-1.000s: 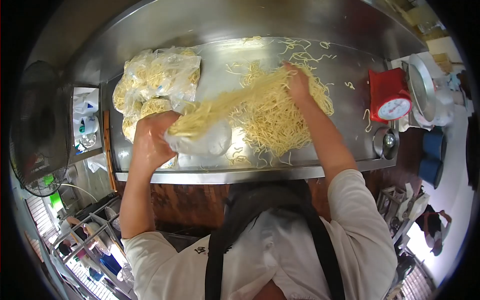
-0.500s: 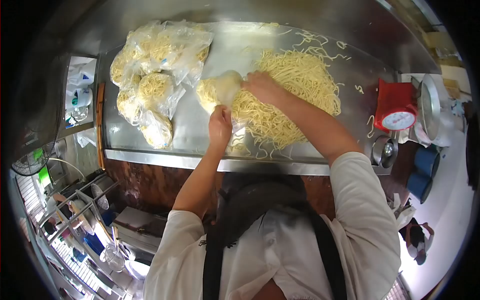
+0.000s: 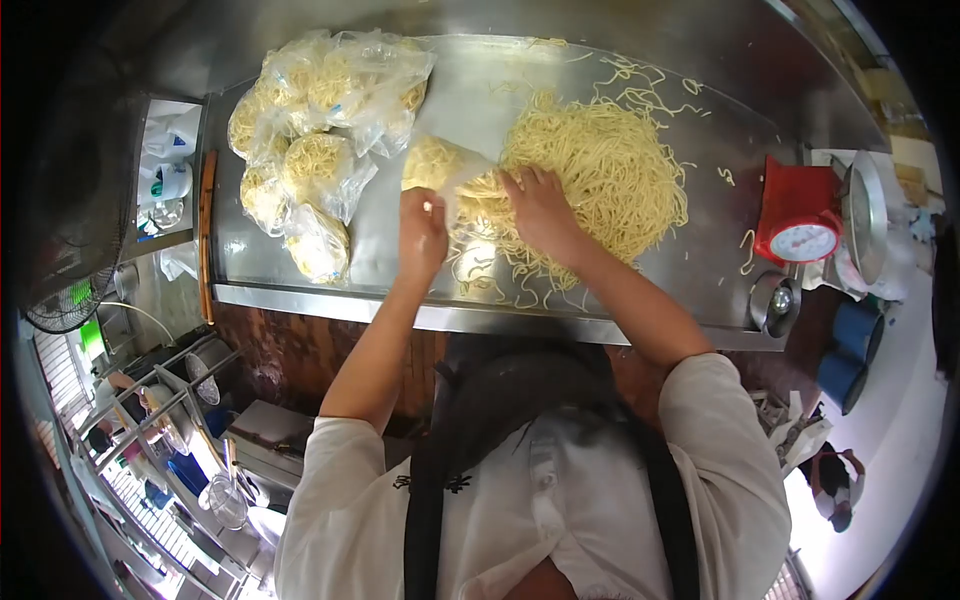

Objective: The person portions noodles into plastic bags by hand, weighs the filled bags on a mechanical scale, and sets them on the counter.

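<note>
My left hand (image 3: 423,235) is closed on the near edge of a clear plastic bag (image 3: 433,165) with pale yellow noodles inside. The bag lies tilted on the steel worktop, its mouth towards the right. At that mouth, my right hand (image 3: 543,212) has its fingers curled over a bunch of noodles (image 3: 478,192), with the fingertips partly hidden among the strands. Just beyond it spreads a large heap of loose noodles (image 3: 610,180). Several filled bags of noodles (image 3: 315,165) are grouped on the left of the worktop.
A red dial scale (image 3: 800,215) with a metal pan (image 3: 862,215) stands at the right. A small metal bowl (image 3: 772,303) sits at the front right corner. Stray noodles (image 3: 640,90) lie towards the back. A fan (image 3: 70,285) is at far left. Other people show in the background.
My right hand has moved nearer to me and slightly right, onto noodles at the bag's mouth. My left hand has shifted a little left and up with the bag's edge.
</note>
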`<state>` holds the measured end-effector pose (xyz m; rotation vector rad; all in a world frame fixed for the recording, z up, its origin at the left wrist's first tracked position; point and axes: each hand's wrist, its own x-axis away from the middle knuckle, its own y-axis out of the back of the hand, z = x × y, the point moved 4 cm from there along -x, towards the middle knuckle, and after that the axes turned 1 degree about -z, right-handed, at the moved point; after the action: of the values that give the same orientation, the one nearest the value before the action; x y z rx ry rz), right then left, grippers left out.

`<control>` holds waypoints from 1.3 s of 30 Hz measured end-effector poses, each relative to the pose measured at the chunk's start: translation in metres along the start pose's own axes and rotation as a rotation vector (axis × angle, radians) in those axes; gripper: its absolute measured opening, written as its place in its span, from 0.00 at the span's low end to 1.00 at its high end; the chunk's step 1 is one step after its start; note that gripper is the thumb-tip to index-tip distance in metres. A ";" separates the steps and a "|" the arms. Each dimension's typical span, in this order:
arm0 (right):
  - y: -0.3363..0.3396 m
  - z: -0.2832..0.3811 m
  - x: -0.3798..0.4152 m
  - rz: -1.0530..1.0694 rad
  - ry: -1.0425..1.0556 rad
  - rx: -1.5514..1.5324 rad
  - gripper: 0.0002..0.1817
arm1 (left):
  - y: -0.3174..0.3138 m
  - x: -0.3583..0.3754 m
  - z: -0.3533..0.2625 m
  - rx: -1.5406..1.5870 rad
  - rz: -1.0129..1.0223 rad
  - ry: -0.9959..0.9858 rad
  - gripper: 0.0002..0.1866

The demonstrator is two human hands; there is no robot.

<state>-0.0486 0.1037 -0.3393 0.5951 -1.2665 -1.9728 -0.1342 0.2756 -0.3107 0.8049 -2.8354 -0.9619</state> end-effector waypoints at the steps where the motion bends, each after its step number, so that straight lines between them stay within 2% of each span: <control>1: -0.003 0.009 0.013 -0.042 0.046 0.213 0.24 | 0.002 -0.001 0.015 -0.023 0.031 0.105 0.04; 2: -0.009 0.013 0.022 -0.083 0.088 0.425 0.24 | 0.000 -0.002 0.024 -0.047 0.065 0.209 0.04; 3: -0.025 0.010 0.024 -0.057 0.164 0.451 0.24 | -0.005 -0.002 0.027 -0.039 0.050 0.193 0.04; 6: -0.029 0.002 -0.019 0.406 0.028 0.094 0.24 | -0.019 -0.003 0.020 0.015 0.025 0.156 0.04; 9: -0.054 -0.010 -0.054 0.495 0.058 -0.460 0.27 | -0.023 0.013 -0.017 0.159 0.110 0.137 0.04; 12: -0.044 -0.007 -0.045 0.207 -0.489 -1.597 0.18 | -0.024 0.038 -0.065 0.475 0.293 0.221 0.05; 14: -0.042 -0.005 -0.038 0.238 -0.263 -1.172 0.21 | -0.027 0.035 -0.075 0.559 0.413 0.184 0.06; 15: -0.042 -0.003 -0.028 0.249 -0.161 -0.959 0.23 | -0.023 0.022 -0.061 0.654 0.327 0.141 0.05; 16: -0.039 -0.003 -0.017 0.256 -0.065 -0.743 0.25 | -0.015 0.005 -0.036 0.490 0.332 0.136 0.05; 17: -0.008 0.001 -0.004 0.215 -0.048 -0.511 0.26 | -0.003 -0.015 -0.041 0.149 0.329 -0.176 0.11; 18: 0.005 -0.005 0.005 0.129 -0.057 -0.428 0.26 | 0.001 -0.025 -0.049 -0.198 0.313 -0.474 0.18; 20: 0.020 -0.015 0.024 -0.038 -0.075 -0.269 0.26 | -0.036 -0.013 -0.031 -0.369 0.414 -0.613 0.28; 22: 0.015 -0.020 0.034 0.145 -0.074 -0.297 0.27 | -0.073 -0.004 -0.012 -0.503 0.504 -0.621 0.33; 23: 0.012 -0.021 0.035 0.234 -0.073 -0.306 0.28 | -0.089 -0.005 -0.006 -0.549 0.542 -0.562 0.33; 24: 0.016 -0.020 0.036 0.127 -0.036 -0.273 0.28 | -0.099 -0.007 0.002 -0.595 0.580 -0.501 0.33; 27: 0.037 -0.005 0.047 -0.143 0.030 -0.107 0.30 | -0.090 -0.010 0.021 -0.414 0.827 -0.151 0.31; 29: 0.074 0.015 0.035 -0.274 0.022 0.108 0.29 | -0.042 -0.023 -0.017 -0.197 0.719 -0.161 0.26; 30: 0.069 0.022 0.029 -0.287 0.061 0.053 0.27 | -0.014 -0.020 -0.037 -0.089 0.679 -0.156 0.23; 32: 0.061 0.016 -0.001 -0.324 0.152 -0.052 0.23 | 0.021 -0.017 -0.046 0.191 0.633 0.198 0.19; 35: 0.035 -0.020 -0.039 0.063 -0.033 -0.332 0.14 | 0.069 -0.012 -0.077 0.247 0.452 0.128 0.17; 37: 0.028 -0.064 -0.038 -0.087 -0.308 -0.487 0.09 | 0.093 -0.011 -0.095 0.249 0.403 0.062 0.18; 38: 0.046 -0.081 -0.032 0.023 -0.540 -0.592 0.11 | 0.101 -0.011 -0.100 0.252 0.376 0.033 0.18; 39: 0.049 -0.103 -0.027 -0.087 -0.459 -0.543 0.14 | 0.103 -0.010 -0.100 0.203 0.369 0.009 0.18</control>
<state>0.0562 0.0511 -0.3371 -0.0796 -0.8867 -2.4818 -0.1531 0.2939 -0.1697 0.2720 -2.9542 -0.6264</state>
